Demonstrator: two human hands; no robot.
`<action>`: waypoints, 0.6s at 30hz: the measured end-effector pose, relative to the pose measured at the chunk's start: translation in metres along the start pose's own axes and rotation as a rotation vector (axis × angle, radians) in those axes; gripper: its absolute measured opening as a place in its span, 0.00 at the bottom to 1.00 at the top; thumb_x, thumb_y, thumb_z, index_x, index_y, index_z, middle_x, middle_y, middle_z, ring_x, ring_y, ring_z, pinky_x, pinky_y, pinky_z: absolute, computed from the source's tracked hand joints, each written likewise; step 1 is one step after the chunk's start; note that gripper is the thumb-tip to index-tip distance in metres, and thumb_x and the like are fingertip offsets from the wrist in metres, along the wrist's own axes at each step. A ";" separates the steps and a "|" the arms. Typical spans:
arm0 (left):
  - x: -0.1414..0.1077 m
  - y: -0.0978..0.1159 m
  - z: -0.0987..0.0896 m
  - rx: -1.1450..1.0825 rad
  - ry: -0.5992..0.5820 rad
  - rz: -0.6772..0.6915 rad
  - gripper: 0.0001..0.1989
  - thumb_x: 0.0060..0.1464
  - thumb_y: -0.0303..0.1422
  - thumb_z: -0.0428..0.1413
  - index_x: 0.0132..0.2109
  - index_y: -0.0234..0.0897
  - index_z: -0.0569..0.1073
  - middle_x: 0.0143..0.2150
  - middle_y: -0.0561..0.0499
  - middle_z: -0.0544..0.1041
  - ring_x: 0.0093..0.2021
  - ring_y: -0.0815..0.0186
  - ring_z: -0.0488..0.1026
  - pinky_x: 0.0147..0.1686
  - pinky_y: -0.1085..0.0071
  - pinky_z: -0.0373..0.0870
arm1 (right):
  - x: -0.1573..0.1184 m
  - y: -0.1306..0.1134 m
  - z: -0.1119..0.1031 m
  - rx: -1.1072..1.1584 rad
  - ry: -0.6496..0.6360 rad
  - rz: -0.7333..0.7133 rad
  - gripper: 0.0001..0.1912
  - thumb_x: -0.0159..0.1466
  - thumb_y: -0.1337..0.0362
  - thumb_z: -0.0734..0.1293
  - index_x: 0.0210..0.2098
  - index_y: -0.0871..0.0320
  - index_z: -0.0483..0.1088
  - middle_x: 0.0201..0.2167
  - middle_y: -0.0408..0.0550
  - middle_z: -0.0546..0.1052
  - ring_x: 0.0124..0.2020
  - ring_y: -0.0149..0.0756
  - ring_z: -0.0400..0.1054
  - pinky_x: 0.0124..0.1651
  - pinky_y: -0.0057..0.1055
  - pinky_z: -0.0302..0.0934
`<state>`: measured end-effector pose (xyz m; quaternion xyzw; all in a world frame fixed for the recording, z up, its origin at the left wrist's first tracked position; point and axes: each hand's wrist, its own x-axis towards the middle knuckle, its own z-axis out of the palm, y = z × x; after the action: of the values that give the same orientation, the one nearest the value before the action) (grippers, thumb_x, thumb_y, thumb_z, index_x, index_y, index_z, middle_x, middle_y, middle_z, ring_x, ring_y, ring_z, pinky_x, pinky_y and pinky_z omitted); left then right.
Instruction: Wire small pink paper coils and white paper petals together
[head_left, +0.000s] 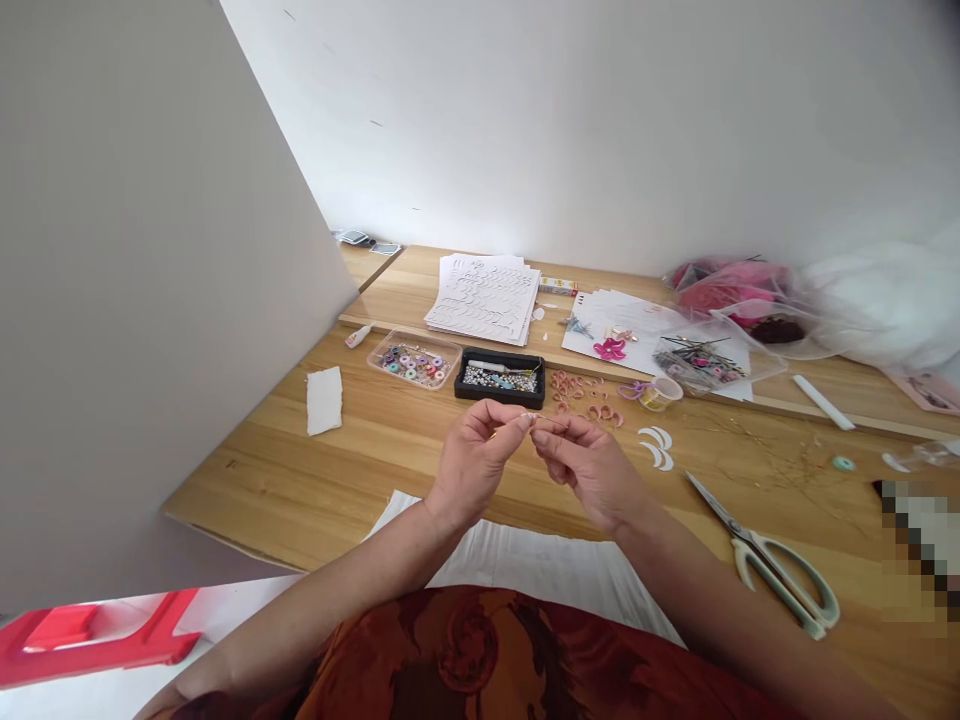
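Note:
Both hands meet over the front middle of the table. My left hand (476,460) is closed in a pinch, thumb against forefinger, and a small pale piece shows at its fingertips. My right hand (596,470), also pinched, grips a thin copper-coloured wire (551,420) that runs to the left fingertips. Just behind the hands stands a black tray (499,398) of silvery beads with a white-handled tool in it. Right of that tray lie pink curved pieces (568,385). White crescent cut-outs (660,440) rest close to my right hand.
A clear box (412,360) holds colourful thread spools. Scissors (765,550) lie at the right. Behind are stacked white sheets (484,300), a magenta flower (610,348), a bag of stems (701,362) and a white stick (823,402). A grey partition (150,250) bounds the left.

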<state>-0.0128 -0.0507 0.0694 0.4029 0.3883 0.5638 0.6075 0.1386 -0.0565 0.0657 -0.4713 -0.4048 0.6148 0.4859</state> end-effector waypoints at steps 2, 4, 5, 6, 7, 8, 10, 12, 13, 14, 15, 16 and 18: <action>0.001 -0.002 0.000 0.001 0.027 0.013 0.08 0.52 0.34 0.66 0.31 0.36 0.76 0.37 0.51 0.82 0.41 0.68 0.77 0.48 0.70 0.70 | -0.007 0.005 0.004 -0.037 0.016 -0.019 0.15 0.52 0.54 0.78 0.27 0.57 0.76 0.21 0.39 0.71 0.19 0.24 0.56 0.22 0.26 0.49; 0.001 -0.003 0.001 0.022 0.051 0.024 0.08 0.53 0.34 0.66 0.32 0.36 0.76 0.38 0.50 0.82 0.43 0.66 0.78 0.51 0.68 0.70 | -0.014 0.007 0.006 -0.176 0.030 -0.089 0.13 0.55 0.55 0.77 0.28 0.57 0.76 0.21 0.40 0.72 0.20 0.26 0.59 0.23 0.27 0.52; 0.001 -0.004 0.001 0.041 0.062 0.029 0.07 0.53 0.33 0.66 0.32 0.36 0.76 0.38 0.50 0.82 0.43 0.66 0.78 0.51 0.68 0.70 | -0.018 0.006 0.007 -0.271 0.036 -0.140 0.11 0.57 0.56 0.76 0.29 0.57 0.77 0.22 0.41 0.73 0.21 0.27 0.60 0.24 0.28 0.54; 0.001 -0.004 0.001 0.064 0.072 0.034 0.07 0.53 0.33 0.66 0.32 0.36 0.76 0.37 0.50 0.82 0.43 0.65 0.78 0.50 0.67 0.70 | -0.023 0.005 0.008 -0.376 0.042 -0.201 0.09 0.59 0.58 0.74 0.30 0.57 0.77 0.22 0.42 0.74 0.22 0.28 0.62 0.25 0.28 0.56; 0.001 -0.004 0.000 0.089 0.078 0.039 0.07 0.53 0.33 0.65 0.33 0.36 0.76 0.36 0.50 0.82 0.42 0.65 0.78 0.50 0.67 0.70 | -0.027 0.002 0.008 -0.487 0.053 -0.275 0.07 0.61 0.59 0.72 0.30 0.57 0.77 0.23 0.42 0.74 0.22 0.29 0.62 0.26 0.28 0.56; 0.001 -0.004 0.000 0.113 0.080 0.046 0.07 0.53 0.33 0.65 0.33 0.36 0.76 0.36 0.50 0.82 0.42 0.65 0.78 0.49 0.67 0.70 | -0.031 -0.001 0.008 -0.601 0.068 -0.363 0.06 0.63 0.62 0.71 0.31 0.56 0.77 0.23 0.42 0.75 0.22 0.29 0.62 0.26 0.29 0.56; 0.000 -0.004 0.000 0.153 0.067 0.056 0.07 0.53 0.33 0.65 0.33 0.36 0.76 0.36 0.49 0.82 0.42 0.64 0.78 0.49 0.67 0.70 | -0.036 -0.011 0.007 -0.813 0.100 -0.568 0.04 0.64 0.66 0.69 0.32 0.56 0.77 0.24 0.42 0.75 0.23 0.29 0.63 0.28 0.30 0.57; -0.001 -0.003 -0.001 0.178 0.038 0.051 0.07 0.54 0.34 0.65 0.33 0.36 0.76 0.37 0.48 0.82 0.42 0.64 0.78 0.48 0.66 0.71 | -0.038 -0.022 0.006 -0.952 0.122 -0.766 0.05 0.64 0.70 0.68 0.34 0.56 0.76 0.26 0.42 0.76 0.26 0.31 0.65 0.32 0.31 0.59; -0.002 -0.002 -0.001 0.186 0.024 0.044 0.07 0.54 0.34 0.64 0.34 0.36 0.76 0.37 0.48 0.82 0.41 0.63 0.78 0.48 0.66 0.71 | -0.037 -0.028 0.005 -0.986 0.131 -0.842 0.06 0.64 0.71 0.68 0.34 0.56 0.77 0.27 0.43 0.77 0.28 0.32 0.67 0.34 0.31 0.60; -0.002 -0.001 -0.001 0.191 0.011 0.036 0.08 0.54 0.35 0.64 0.34 0.35 0.76 0.37 0.48 0.82 0.41 0.63 0.78 0.48 0.66 0.71 | -0.035 -0.034 0.004 -1.002 0.139 -0.899 0.06 0.65 0.71 0.68 0.34 0.56 0.77 0.27 0.44 0.77 0.30 0.33 0.69 0.36 0.32 0.61; -0.003 -0.001 -0.001 0.194 0.001 0.027 0.08 0.54 0.35 0.64 0.34 0.35 0.76 0.37 0.48 0.82 0.41 0.63 0.78 0.48 0.65 0.70 | -0.032 -0.040 0.003 -1.008 0.146 -0.933 0.06 0.65 0.72 0.68 0.34 0.56 0.77 0.28 0.44 0.78 0.31 0.33 0.69 0.37 0.32 0.61; -0.004 0.000 -0.001 0.195 -0.009 0.019 0.09 0.54 0.36 0.65 0.33 0.35 0.76 0.36 0.47 0.82 0.40 0.63 0.78 0.48 0.65 0.70 | -0.029 -0.044 0.002 -1.008 0.154 -0.947 0.06 0.65 0.72 0.68 0.34 0.56 0.77 0.27 0.44 0.78 0.31 0.33 0.69 0.38 0.32 0.62; -0.005 0.000 -0.001 0.186 -0.035 0.005 0.09 0.53 0.37 0.65 0.33 0.36 0.75 0.37 0.47 0.83 0.40 0.63 0.78 0.48 0.65 0.70 | -0.021 -0.051 0.000 -0.986 0.157 -0.919 0.06 0.64 0.71 0.69 0.33 0.56 0.77 0.27 0.44 0.78 0.30 0.33 0.68 0.36 0.32 0.61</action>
<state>-0.0139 -0.0556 0.0695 0.4682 0.4274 0.5199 0.5726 0.1517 -0.0670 0.1188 -0.4611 -0.7606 0.0533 0.4539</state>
